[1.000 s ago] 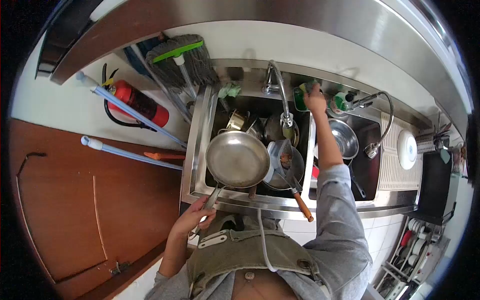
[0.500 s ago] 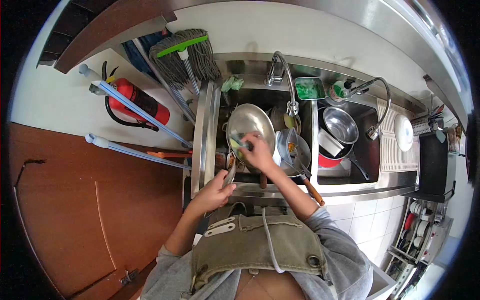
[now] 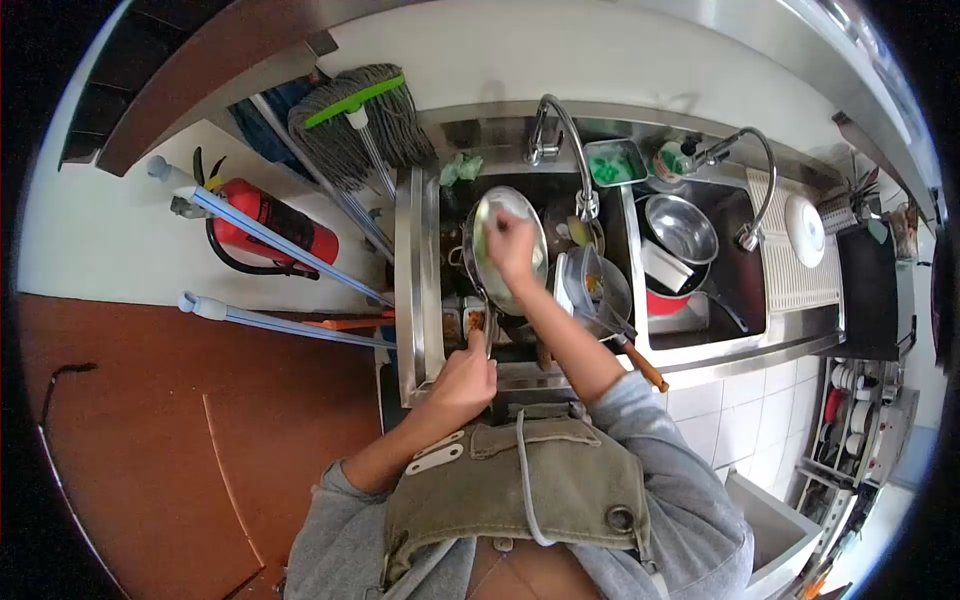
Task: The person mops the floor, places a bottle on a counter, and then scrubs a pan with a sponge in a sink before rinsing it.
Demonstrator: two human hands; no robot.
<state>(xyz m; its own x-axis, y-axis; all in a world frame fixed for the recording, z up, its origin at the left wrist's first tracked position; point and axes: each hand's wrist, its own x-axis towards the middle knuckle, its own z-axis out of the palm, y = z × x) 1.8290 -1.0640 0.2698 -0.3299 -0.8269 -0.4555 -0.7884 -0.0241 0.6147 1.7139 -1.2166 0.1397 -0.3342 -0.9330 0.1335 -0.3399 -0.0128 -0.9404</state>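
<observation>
One stainless-steel double sink [image 3: 418, 290] carries two curved taps [image 3: 560, 130]. One round steel frying pan [image 3: 495, 205] stands tilted over its left half. The left hand [image 3: 462, 385] clenches the handle. The right hand [image 3: 512, 248] curls its fingers against the pan's face; whether they hold anything cannot be told.

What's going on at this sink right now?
A person is washing up. The left hand grips the handle of a steel pan, tilted up over the left basin, which is crowded with other pots. The right hand presses against the pan's inside, apparently scrubbing; what it holds is too small to tell. A steel bowl sits in the right basin.
</observation>
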